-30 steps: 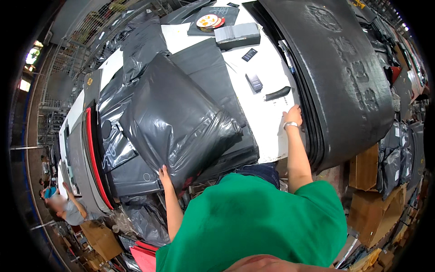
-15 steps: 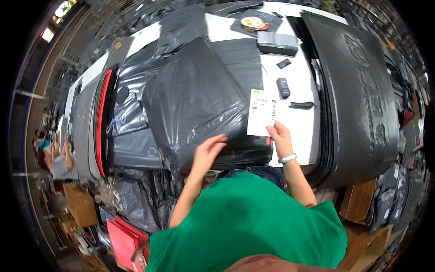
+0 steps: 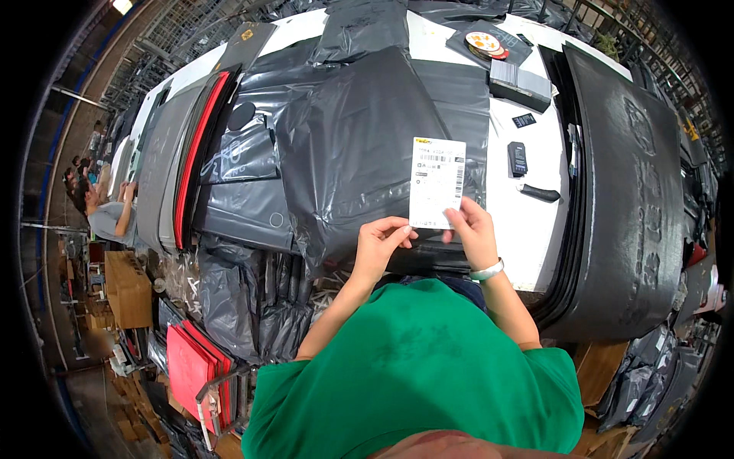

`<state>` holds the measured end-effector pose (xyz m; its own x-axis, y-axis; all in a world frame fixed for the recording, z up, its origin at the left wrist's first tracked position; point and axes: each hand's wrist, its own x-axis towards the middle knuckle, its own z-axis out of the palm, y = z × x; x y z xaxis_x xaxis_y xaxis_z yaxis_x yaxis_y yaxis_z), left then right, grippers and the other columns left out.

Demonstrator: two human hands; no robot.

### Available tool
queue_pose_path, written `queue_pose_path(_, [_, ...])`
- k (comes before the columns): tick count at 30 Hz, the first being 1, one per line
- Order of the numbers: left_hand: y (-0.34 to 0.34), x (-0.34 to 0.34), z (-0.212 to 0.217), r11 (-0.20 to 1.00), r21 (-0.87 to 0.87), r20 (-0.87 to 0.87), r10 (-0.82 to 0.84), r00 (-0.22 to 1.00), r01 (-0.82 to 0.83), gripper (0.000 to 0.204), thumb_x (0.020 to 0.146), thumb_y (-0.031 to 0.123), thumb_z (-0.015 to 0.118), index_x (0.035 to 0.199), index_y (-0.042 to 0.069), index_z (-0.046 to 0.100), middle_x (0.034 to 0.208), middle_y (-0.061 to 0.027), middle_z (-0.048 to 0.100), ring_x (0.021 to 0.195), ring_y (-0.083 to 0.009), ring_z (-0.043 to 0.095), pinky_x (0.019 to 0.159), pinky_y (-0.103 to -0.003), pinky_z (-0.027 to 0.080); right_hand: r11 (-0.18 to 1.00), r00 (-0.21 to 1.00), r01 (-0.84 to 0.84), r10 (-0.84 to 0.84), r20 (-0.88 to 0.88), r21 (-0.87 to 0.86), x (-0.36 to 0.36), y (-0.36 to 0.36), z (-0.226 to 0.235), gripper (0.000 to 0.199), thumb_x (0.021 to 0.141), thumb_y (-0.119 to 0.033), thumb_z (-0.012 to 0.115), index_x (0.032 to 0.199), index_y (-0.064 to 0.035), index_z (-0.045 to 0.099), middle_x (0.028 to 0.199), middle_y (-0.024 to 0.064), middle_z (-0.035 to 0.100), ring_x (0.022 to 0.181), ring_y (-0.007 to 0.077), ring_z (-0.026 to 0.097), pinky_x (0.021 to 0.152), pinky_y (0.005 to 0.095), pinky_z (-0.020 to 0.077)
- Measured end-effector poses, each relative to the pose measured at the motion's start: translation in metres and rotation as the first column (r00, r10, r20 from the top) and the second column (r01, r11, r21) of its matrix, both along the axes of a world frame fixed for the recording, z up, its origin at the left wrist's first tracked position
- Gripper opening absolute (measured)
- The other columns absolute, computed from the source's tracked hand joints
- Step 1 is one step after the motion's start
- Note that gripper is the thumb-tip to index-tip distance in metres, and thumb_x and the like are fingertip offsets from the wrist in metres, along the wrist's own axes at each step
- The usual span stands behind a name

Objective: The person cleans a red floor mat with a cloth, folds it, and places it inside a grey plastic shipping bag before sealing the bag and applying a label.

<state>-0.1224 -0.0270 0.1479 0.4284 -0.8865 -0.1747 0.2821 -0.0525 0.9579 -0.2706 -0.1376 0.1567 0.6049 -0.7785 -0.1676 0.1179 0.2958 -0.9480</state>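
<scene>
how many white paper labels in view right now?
1. The white label is held at its lower edge by the left hand and right hand, over the grey plastic bag. Others may be hidden among the bags.

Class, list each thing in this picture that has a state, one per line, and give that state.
Label: held upright by both hands over the bag.
Left hand: pinching the label's lower left corner.
Right hand: pinching its lower right corner.
Grey bag: lying flat, crinkled.
Scanner: lying untouched on the table.
</scene>
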Motion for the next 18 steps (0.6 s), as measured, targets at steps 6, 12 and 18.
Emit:
queue_pose_path(6, [-0.001, 0.000, -0.004, 0.999, -0.044, 0.068, -0.005, 0.998, 0.008, 0.008, 0.083, 0.002, 0.055, 0.076, -0.001, 0.055, 0.062, -0.0018, 0.055, 0.057, -0.0078, 0.055, 0.054, -0.020, 0.045, 0.691, 0.983, -0.096, -0.046, -0.177, -0.717, 0.017, 0.014, -0.006, 0.021, 0.079, -0.016, 0.065, 0.093, -0.0020, 0.061, 0.075, 0.0108, 0.062, 0.066, 0.0191, 0.058, 0.060, 0.0276, 0.0445])
queue_pose_path(12, [0.039, 0.036, -0.003, 0.875, -0.264, -0.740, 0.087, 0.667, -0.407, 0.006, 0.070, 0.002, 0.045, 0.069, 0.008, 0.046, 0.053, 0.0021, 0.040, 0.041, -0.0080, 0.037, 0.040, -0.021, 0.038, 0.730, 0.966, 0.020, -0.191, 0.176, 0.683, 0.052, -0.049, -0.050, 0.023, 0.092, -0.021, 0.045, 0.098, -0.0028, 0.057, 0.077, 0.0025, 0.062, 0.068, 0.0090, 0.058, 0.054, 0.0222, 0.0457])
queue_pose_path(18, [0.222, 0.175, -0.162, 0.285, 0.022, -0.304, 0.915, 0.265, -0.958, 0.008, 0.084, 0.019, 0.053, 0.085, 0.011, 0.049, 0.075, 0.0007, 0.047, 0.066, -0.0103, 0.044, 0.054, -0.027, 0.041, 0.573, 0.932, -0.040, -0.273, -0.237, -0.818, 0.071, -0.067, -0.035, 0.013, 0.086, -0.013, 0.054, 0.090, -0.0021, 0.061, 0.076, 0.0098, 0.065, 0.062, 0.0263, 0.062, 0.057, 0.0357, 0.0476])
